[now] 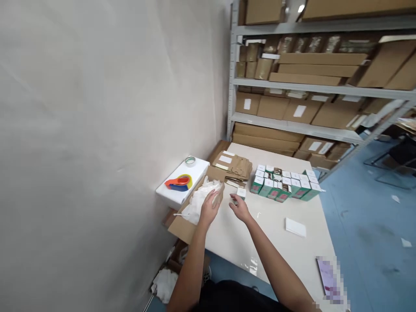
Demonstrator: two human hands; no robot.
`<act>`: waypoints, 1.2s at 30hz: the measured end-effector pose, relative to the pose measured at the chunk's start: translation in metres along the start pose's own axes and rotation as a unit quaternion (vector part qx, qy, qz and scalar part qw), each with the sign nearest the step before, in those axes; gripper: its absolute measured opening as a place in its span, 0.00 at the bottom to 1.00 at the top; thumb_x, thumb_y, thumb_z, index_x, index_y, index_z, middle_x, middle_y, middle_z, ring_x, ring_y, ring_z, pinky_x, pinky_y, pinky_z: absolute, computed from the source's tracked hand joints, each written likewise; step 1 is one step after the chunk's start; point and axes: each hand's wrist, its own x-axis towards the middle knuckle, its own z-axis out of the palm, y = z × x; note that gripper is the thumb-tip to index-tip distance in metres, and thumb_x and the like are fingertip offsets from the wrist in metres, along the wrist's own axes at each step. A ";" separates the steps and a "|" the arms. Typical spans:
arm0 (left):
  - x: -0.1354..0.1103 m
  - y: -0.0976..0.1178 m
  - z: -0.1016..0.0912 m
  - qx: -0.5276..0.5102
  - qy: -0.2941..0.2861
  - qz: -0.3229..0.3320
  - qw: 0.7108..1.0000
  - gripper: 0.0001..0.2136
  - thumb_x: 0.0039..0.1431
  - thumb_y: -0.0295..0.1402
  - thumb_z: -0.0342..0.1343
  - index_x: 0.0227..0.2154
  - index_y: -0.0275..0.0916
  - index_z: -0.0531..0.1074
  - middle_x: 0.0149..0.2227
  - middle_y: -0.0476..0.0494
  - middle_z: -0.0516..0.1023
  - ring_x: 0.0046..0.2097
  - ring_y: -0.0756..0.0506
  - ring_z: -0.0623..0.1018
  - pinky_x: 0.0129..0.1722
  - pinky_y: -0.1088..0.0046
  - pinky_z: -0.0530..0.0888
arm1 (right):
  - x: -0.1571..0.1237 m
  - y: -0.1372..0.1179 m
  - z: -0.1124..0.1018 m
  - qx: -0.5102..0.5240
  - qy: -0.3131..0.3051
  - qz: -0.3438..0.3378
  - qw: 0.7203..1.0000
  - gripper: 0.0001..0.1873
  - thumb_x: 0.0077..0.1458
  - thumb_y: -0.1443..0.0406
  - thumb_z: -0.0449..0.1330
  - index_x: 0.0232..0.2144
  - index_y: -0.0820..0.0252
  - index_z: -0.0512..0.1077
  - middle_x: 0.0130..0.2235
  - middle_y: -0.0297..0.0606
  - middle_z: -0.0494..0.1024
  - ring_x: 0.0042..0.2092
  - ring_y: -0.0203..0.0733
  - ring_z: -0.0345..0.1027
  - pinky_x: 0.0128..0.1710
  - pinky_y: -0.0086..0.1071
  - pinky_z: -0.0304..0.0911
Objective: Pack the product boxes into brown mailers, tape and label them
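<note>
My left hand (210, 209) is at the right side of an open cardboard carton (182, 229), its fingers stretched out over crumpled white plastic bags (196, 206). Whether it touches the bags I cannot tell. A short gap of tabletop separates it from my right hand (239, 209), whose fingers are spread and curved, with nothing visible in them. Just behind the right hand's fingers stands a small white box (241, 192), partly hidden by that hand.
Rows of green-and-white boxes (282, 184) stand on the white table (269, 242). Flattened brown cartons (234, 164) lie behind. A tape dispenser (180, 183) and tape roll (190, 161) rest on a white box by the wall. White sheets (295, 227) lie right; a shelf rack (292, 84) stands behind.
</note>
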 end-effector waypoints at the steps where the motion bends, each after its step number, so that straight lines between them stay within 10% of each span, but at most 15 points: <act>1: -0.002 -0.011 -0.021 0.011 0.020 -0.011 1.000 0.24 0.62 0.28 0.54 0.61 0.46 0.69 0.68 0.40 0.67 0.68 0.39 0.67 0.65 0.56 0.69 | 0.010 -0.009 0.021 -0.012 -0.010 -0.014 1.000 0.25 0.55 0.62 0.59 0.57 0.51 0.71 0.57 0.44 0.77 0.53 0.49 0.75 0.46 0.43 0.74; 12: -0.052 -0.101 -0.199 0.024 0.182 -0.102 0.978 0.24 0.63 0.31 0.54 0.63 0.48 0.69 0.67 0.39 0.67 0.62 0.39 0.74 0.55 0.61 0.77 | 0.115 -0.121 0.232 -0.143 -0.084 -0.173 0.971 0.26 0.53 0.67 0.61 0.56 0.61 0.72 0.58 0.51 0.75 0.62 0.55 0.66 0.65 0.50 0.59; 18: -0.080 -0.118 -0.248 0.027 0.230 -0.125 0.965 0.22 0.65 0.32 0.53 0.61 0.47 0.70 0.64 0.39 0.70 0.57 0.41 0.77 0.52 0.62 0.79 | 0.139 -0.145 0.285 -0.260 -0.101 -0.076 0.957 0.15 0.48 0.78 0.59 0.40 0.67 0.75 0.46 0.58 0.79 0.54 0.61 0.70 0.58 0.54 0.57; 27: -0.068 -0.126 -0.241 0.050 0.299 -0.112 0.946 0.17 0.66 0.33 0.51 0.55 0.46 0.75 0.64 0.38 0.70 0.63 0.39 0.73 0.52 0.61 0.80 | 0.116 -0.124 0.257 -0.233 0.009 -0.170 0.958 0.09 0.55 0.69 0.60 0.40 0.57 0.71 0.45 0.46 0.77 0.51 0.53 0.69 0.54 0.44 0.61; 36: -0.001 -0.079 -0.162 0.011 0.300 -0.066 0.951 0.14 0.65 0.32 0.52 0.51 0.41 0.76 0.56 0.36 0.77 0.56 0.40 0.78 0.48 0.64 0.80 | 0.056 -0.096 0.133 -0.203 0.098 -0.141 0.964 0.08 0.60 0.66 0.60 0.42 0.57 0.71 0.44 0.45 0.76 0.49 0.53 0.68 0.51 0.44 0.61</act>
